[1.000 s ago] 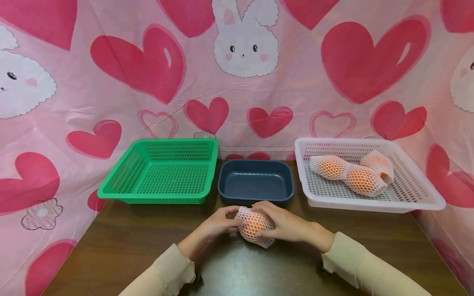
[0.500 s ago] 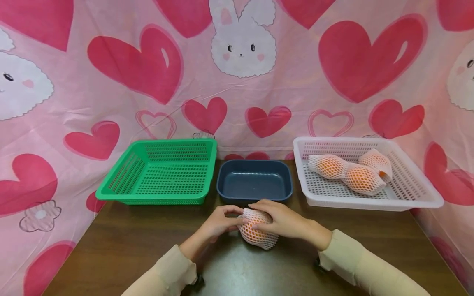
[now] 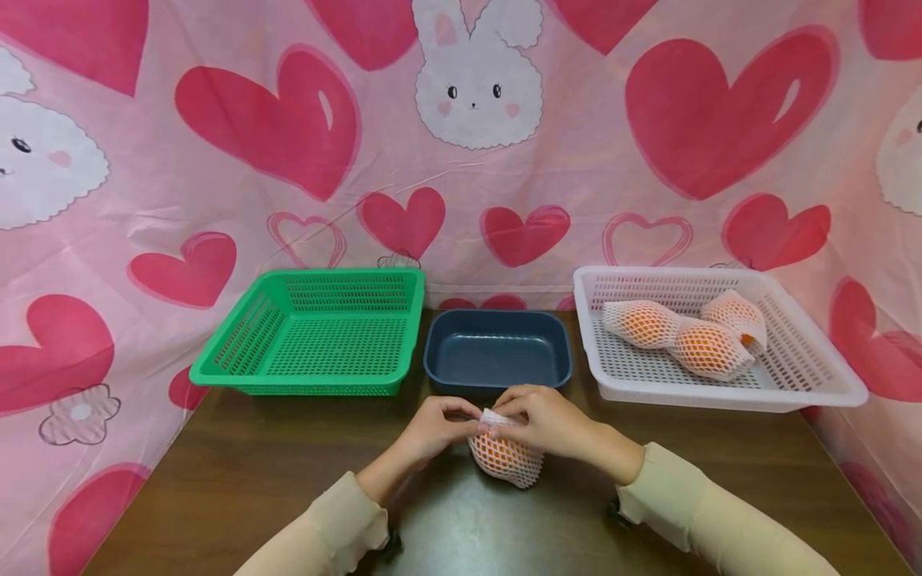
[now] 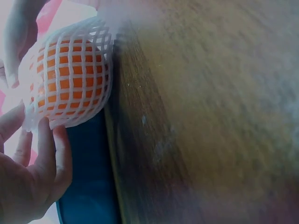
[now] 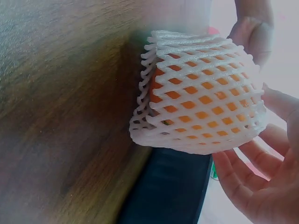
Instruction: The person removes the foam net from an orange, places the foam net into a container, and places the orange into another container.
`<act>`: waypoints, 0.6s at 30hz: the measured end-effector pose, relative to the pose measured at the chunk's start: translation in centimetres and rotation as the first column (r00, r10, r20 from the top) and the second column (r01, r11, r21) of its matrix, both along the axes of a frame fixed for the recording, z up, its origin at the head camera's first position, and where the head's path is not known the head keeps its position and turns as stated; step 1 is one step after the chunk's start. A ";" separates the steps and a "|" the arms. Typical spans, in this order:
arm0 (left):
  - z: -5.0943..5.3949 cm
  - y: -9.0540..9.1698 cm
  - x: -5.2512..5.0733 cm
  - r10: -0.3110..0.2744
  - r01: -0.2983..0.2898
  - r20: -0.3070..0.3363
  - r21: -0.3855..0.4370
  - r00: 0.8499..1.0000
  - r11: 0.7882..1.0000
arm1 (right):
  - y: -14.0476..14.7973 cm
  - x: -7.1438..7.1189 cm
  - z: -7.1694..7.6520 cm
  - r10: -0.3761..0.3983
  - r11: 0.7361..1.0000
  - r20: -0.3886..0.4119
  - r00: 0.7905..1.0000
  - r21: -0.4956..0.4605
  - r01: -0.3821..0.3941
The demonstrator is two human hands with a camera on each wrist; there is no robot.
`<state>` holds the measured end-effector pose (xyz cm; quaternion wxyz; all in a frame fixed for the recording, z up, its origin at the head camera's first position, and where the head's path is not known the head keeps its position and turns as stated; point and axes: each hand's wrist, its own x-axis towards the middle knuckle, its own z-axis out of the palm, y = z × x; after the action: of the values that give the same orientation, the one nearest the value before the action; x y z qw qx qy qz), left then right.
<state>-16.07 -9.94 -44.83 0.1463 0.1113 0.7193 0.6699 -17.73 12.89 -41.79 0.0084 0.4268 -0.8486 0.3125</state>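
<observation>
An orange fruit (image 3: 504, 459) in a white foam net sleeve (image 4: 77, 77) stands on the table between the two hands. My left hand (image 3: 432, 430) pinches the upper left edge of the net with thumb and fingers. From the other side my right hand (image 3: 551, 422) pinches the net's top edge. In the right wrist view, the white mesh (image 5: 201, 100) wraps loosely around the fruit, its lower rim slack. Fingers hide part of the sleeve's top, and the fruit's exact kind cannot be told through the mesh.
Behind the hands stands a dark blue tub (image 3: 497, 364). A green plastic basket (image 3: 310, 384) is at the left. The white basket (image 3: 727, 398) at the right holds several orange fruits in foam nets (image 3: 709, 350). Everything rests on a brown wooden table (image 3: 238, 480) before a pink printed curtain.
The fingers have moved from the fruit's sides up to the net's top edge. The netted fruit has shifted slightly right, and its upper net is drawn narrower.
</observation>
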 end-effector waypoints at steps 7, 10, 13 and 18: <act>0.3 0.0 0.0 -0.012 0.008 -0.072 -0.054 0.997 0.999 | -0.1 0.0 0.1 -0.002 0.998 -0.024 1.000 -0.058 0.001; 0.6 -0.1 0.0 -0.014 0.004 -0.108 -0.089 0.994 0.996 | -0.2 0.1 0.0 -0.009 0.996 -0.043 0.999 -0.093 0.005; 0.8 -0.1 -0.1 -0.019 -0.001 -0.151 -0.126 0.988 0.992 | -0.3 0.1 -0.2 -0.025 0.990 -0.063 0.998 -0.137 0.017; 1.2 -0.3 -0.3 0.000 -0.020 -0.163 -0.120 0.987 0.993 | -0.4 0.3 -0.9 -0.077 0.971 -0.092 0.993 -0.234 0.053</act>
<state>-16.36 -10.26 -43.61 0.0902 0.1528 0.7687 0.6145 -17.42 12.48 -42.67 0.1111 0.4101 -0.8185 0.3868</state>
